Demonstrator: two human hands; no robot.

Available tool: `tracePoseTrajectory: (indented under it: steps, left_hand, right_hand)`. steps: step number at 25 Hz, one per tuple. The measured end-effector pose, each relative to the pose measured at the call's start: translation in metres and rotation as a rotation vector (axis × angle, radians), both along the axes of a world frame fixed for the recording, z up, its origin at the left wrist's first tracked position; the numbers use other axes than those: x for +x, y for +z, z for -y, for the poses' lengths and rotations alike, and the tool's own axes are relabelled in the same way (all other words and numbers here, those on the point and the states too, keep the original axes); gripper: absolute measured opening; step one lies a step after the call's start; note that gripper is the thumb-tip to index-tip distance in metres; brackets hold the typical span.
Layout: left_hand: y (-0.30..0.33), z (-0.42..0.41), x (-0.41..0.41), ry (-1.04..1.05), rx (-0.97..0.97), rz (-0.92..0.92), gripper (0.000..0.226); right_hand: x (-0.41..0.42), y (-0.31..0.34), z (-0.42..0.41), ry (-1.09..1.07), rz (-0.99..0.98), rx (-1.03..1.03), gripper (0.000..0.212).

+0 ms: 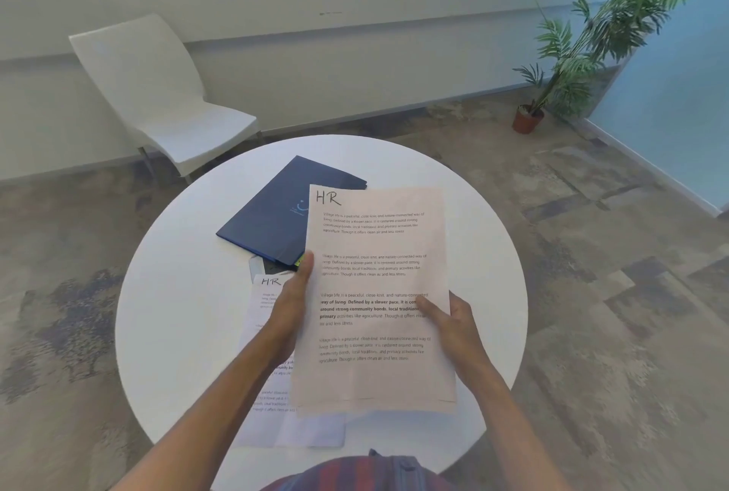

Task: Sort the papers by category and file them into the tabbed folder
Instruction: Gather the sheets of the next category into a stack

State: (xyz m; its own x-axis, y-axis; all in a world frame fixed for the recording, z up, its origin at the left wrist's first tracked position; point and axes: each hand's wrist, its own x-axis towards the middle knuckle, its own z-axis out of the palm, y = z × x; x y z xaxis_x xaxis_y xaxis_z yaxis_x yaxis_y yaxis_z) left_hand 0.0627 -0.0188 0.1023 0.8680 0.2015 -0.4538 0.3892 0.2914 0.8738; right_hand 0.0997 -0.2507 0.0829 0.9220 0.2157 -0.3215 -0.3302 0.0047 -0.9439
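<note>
I hold a stack of printed papers [374, 254] above the round white table [177, 313]; the top sheet is headed "HR" by hand. My left hand [292, 301] grips the stack's left edge, thumb up along it. My right hand [453, 321] holds the right edge, thumb pressed on the page. Under my left forearm another sheet headed "HR" [268, 293] lies flat on the table. A dark blue folder [272, 214] lies closed at the table's middle, partly hidden by the held stack, with a small yellow tab [298, 262] at its near corner.
A white chair [157, 96] stands behind the table to the left. A potted plant [591, 40] is in the far right corner by a light blue wall. Patterned carpet surrounds the table.
</note>
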Motion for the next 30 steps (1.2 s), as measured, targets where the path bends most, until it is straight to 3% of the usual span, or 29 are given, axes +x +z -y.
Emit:
tracePoseTrajectory:
  steps: [3, 7, 8, 12, 16, 19, 25, 30]
  left_hand:
    - [-0.008, -0.001, -0.004, -0.022, 0.055, 0.059, 0.021]
    - [-0.011, -0.006, -0.004, -0.022, 0.036, 0.086, 0.024]
    - [-0.01, -0.007, -0.004, -0.036, 0.04, 0.094, 0.024]
    - [-0.011, -0.005, -0.001, -0.082, 0.176, 0.124, 0.021]
    - [-0.012, -0.001, 0.003, -0.084, 0.28, 0.128, 0.025]
    - [-0.015, -0.002, 0.002, -0.073, 0.291, 0.143, 0.018]
    - [-0.013, -0.003, -0.002, -0.059, 0.312, 0.145, 0.041]
    - [-0.004, -0.003, 0.003, 0.012, 0.306, 0.188, 0.038]
  right_hand:
    - [-0.004, 0.002, -0.005, -0.015, 0.087, -0.053, 0.021]
    - [0.002, 0.003, -0.002, -0.08, 0.113, 0.074, 0.074]
    - [0.006, 0.004, 0.0, -0.082, 0.092, 0.097, 0.073]
    - [0.017, 0.009, -0.005, -0.066, 0.073, 0.087, 0.026]
    - [0.013, 0.005, -0.015, -0.099, 0.06, 0.055, 0.012]
    - [0.007, 0.002, -0.019, -0.121, 0.087, 0.009, 0.009]
    - [0.003, 0.011, -0.018, -0.11, 0.163, -0.038, 0.01]
    - [0.004, 0.024, -0.019, -0.133, 0.248, -0.011, 0.012]
